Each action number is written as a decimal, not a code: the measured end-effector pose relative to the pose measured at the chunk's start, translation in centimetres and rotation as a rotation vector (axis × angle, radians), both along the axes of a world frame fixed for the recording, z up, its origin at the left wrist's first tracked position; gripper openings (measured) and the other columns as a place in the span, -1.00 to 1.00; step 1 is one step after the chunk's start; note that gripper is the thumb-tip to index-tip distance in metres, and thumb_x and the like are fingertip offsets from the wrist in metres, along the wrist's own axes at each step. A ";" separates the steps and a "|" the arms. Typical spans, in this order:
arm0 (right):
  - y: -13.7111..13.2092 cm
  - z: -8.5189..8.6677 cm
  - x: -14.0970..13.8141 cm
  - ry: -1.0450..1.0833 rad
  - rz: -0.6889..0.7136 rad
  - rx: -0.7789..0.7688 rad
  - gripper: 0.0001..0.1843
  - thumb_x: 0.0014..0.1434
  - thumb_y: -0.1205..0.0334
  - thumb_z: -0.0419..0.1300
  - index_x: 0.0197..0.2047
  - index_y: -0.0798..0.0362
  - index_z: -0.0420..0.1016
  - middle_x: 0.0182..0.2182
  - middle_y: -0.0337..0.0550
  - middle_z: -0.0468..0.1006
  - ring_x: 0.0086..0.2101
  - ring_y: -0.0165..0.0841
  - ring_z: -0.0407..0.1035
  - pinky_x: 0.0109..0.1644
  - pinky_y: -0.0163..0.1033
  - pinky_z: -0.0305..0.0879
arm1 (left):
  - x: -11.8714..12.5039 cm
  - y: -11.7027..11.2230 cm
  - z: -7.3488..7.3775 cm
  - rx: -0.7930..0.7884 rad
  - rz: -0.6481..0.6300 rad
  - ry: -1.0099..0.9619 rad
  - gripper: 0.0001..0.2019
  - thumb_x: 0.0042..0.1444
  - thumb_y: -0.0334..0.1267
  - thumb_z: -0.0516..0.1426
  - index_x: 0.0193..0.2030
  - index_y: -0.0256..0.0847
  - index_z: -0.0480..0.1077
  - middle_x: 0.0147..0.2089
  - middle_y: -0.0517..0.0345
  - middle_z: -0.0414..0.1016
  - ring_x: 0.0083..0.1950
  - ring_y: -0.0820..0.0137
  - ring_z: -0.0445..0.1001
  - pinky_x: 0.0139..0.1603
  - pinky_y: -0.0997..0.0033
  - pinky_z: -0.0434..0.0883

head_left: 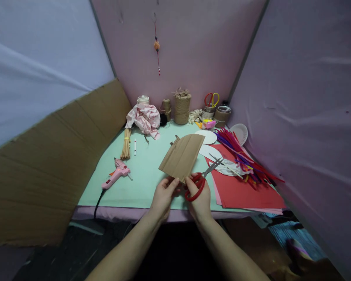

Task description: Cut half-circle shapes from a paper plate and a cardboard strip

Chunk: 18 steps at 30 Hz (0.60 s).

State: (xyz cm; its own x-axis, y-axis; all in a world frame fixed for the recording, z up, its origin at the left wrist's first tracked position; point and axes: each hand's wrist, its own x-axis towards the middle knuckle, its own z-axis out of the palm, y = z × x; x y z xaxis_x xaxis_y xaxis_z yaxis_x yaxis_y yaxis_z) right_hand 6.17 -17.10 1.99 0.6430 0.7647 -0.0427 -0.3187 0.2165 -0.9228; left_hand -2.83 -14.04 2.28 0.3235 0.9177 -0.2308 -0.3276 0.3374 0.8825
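Between both hands, over the front of the table, is a piece of brown cardboard with a curved far edge and faint crease lines. My left hand pinches its near edge, thumb on top. Close beside it, my right hand grips the near right corner with the thumb. That same hand also carries red-handled scissors, its fingers around the handles. The scissor blades are slightly apart and point to the upper right, away from the cardboard.
A pink glue gun lies at left near a bundle of sticks and a white marker. At right are red paper sheets and colourful pipe cleaners. Twine and crumpled cloth stand behind. A cardboard panel borders the left.
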 end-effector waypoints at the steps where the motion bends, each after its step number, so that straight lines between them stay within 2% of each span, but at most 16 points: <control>1: 0.0 0.0 -0.1 -0.039 0.010 -0.016 -0.66 -0.01 0.12 0.31 -0.22 0.05 0.31 -0.31 -0.19 0.46 -0.27 -0.32 0.42 -0.16 -0.19 0.35 | 0.0 0.2 0.3 -0.034 0.023 -0.038 -0.64 -0.16 -0.08 0.36 -0.32 -0.31 0.46 -0.28 0.04 0.54 -0.31 0.45 0.47 -0.29 0.50 0.40; 3: -0.2 0.1 0.3 -0.117 0.047 -0.053 -0.64 -0.01 0.10 0.31 -0.22 0.04 0.30 -0.31 -0.19 0.47 -0.28 -0.31 0.41 -0.16 -0.19 0.35 | -0.2 0.4 0.9 -0.081 0.063 -0.092 -0.65 -0.21 -0.11 0.39 -0.41 -0.32 0.43 -0.36 0.09 0.54 -0.34 0.46 0.48 -0.26 0.47 0.43; 6: -1.2 0.4 1.6 -0.229 0.148 -0.115 -0.59 0.00 -0.01 0.30 -0.19 0.03 0.28 -0.33 -0.22 0.43 -0.35 -0.35 0.36 -0.25 -0.24 0.30 | -0.7 0.7 1.4 -0.086 0.101 -0.135 -0.66 -0.23 -0.14 0.40 -0.42 -0.30 0.42 -0.39 0.12 0.54 -0.32 0.44 0.50 -0.20 0.39 0.47; 10: -3.9 0.5 3.8 -0.434 0.430 -0.212 -0.61 0.15 -0.13 0.15 -0.19 0.03 0.29 -0.40 -0.28 0.33 -0.42 -0.40 0.24 -0.33 -0.27 0.21 | -1.4 1.3 2.1 -0.056 0.112 -0.151 -0.67 -0.22 -0.15 0.40 -0.45 -0.30 0.40 -0.45 0.14 0.52 -0.36 0.44 0.50 -0.20 0.35 0.50; 14: -6.1 1.6 5.2 -0.600 0.722 -0.314 -0.60 0.21 -0.16 0.07 -0.25 0.05 0.28 -0.41 -0.27 0.32 -0.41 -0.39 0.20 -0.32 -0.27 0.18 | -1.8 1.5 2.9 -0.049 0.099 -0.175 -0.68 -0.21 -0.19 0.40 -0.39 -0.31 0.43 -0.37 0.12 0.55 -0.32 0.44 0.51 -0.18 0.35 0.51; 18: -6.3 3.4 5.8 -0.703 0.823 -0.397 -0.61 0.18 -0.15 0.10 -0.31 0.04 0.27 -0.42 -0.26 0.35 -0.40 -0.38 0.21 -0.31 -0.27 0.17 | -1.8 0.9 3.5 -0.052 0.052 -0.180 -0.70 -0.16 -0.22 0.38 -0.32 -0.31 0.45 -0.27 0.08 0.57 -0.25 0.41 0.53 -0.13 0.33 0.51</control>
